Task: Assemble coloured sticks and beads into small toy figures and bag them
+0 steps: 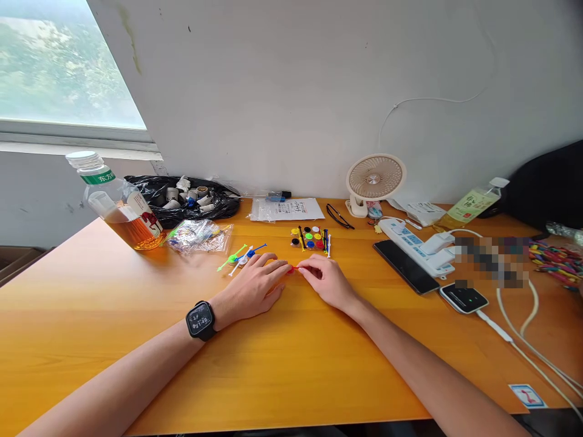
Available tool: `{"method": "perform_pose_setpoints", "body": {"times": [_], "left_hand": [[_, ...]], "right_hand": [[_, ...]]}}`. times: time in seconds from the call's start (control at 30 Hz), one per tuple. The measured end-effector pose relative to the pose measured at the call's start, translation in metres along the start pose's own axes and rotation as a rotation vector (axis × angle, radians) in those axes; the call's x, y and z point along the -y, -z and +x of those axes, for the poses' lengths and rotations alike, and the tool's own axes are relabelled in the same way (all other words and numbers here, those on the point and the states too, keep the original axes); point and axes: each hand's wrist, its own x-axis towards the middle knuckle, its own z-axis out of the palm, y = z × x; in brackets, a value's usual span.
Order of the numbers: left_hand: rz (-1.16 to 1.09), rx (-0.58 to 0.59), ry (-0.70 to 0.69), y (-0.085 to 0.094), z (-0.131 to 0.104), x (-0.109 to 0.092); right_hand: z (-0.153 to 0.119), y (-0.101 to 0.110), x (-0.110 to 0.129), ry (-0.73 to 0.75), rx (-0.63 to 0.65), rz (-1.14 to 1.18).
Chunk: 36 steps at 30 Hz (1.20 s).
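My right hand (327, 280) pinches one end of a small red plastic piece (290, 271) above the middle of the table. Beside it, my left hand (257, 285) has its fingers bent, the fingertips at the other side of the red piece. Left of my left hand lie a green stick piece (232, 258) and a blue stick piece (251, 252), with a white one among them. Behind my hands are small round pieces in several colours, such as a yellow disc (310, 237), with a dark stick (301, 238) and a white stick (329, 246) near them.
A tea bottle (127, 212) and a clear bag of parts (199, 235) stand at the left. Behind are a black bag (223, 203), paper (291, 209) and a fan (374, 179). At the right lie a phone (405, 267) and power strip (412, 246).
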Motion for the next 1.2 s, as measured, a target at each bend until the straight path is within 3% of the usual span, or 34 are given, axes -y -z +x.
{"method": "perform_pose_setpoints", "body": {"times": [0.27,0.8,1.07,1.2], "left_hand": [[-0.173,-0.037,0.06,-0.006,-0.004,0.004],[-0.146,-0.021,0.129,-0.009,0.003,-0.003],[-0.22,-0.075,0.122,-0.016,-0.003,0.001],[-0.221,-0.184,0.163,-0.011,-0.007,0.0]], "right_hand": [[0.0,0.007,0.003,0.004,0.075,0.047],[0.001,0.002,0.006,0.023,0.044,-0.012],[0.0,0.005,0.016,-0.166,-0.08,0.039],[-0.002,0.007,0.023,-0.313,-0.098,0.24]]}}
